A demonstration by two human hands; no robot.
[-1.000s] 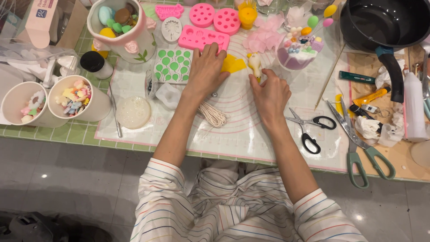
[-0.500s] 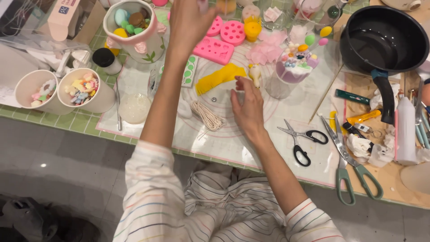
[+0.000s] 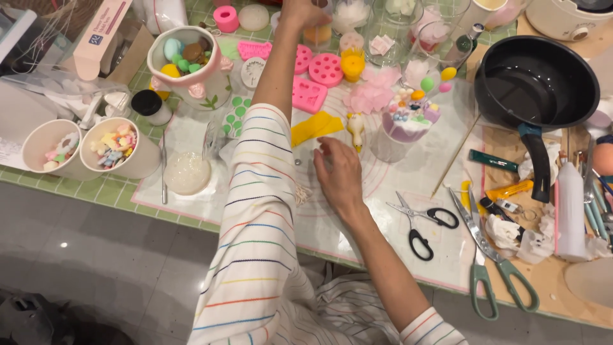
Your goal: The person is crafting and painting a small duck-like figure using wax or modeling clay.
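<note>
While the left hand [image 3: 305, 11] is being stretched to the far side of the bench [image 3: 115, 191], its fingers are being cut off by the upper edge of the picture, so it cannot be told whether they are apart or together. It is being held just above a glass with an orange filling [image 3: 318, 33], and touching cannot be confirmed. The right hand [image 3: 338, 174] is being held palm down over the white mat [image 3: 396, 191], with the fingers [image 3: 327, 144] loosely apart and clamped on nothing. Just beyond these fingers a yellow sheet piece [image 3: 314, 126] is lying on the mat, and beside it a small white and yellow figurine [image 3: 355, 130] is standing. A little farther, a pink mould [image 3: 309, 94] and a round pink mould [image 3: 325, 69] are being shown near the striped sleeve [image 3: 255, 211] of the left arm. To the right of the figurine a decorated cup with coloured balls [image 3: 408, 118] is standing. Near the right wrist, black-handled scissors [image 3: 421, 227] are lying, and green-handled shears [image 3: 491, 268] are lying farther right. A black pan [image 3: 536, 83] is resting at the far right. At the left side, two paper cups [image 3: 89, 150] with small coloured pieces are standing together.
</note>
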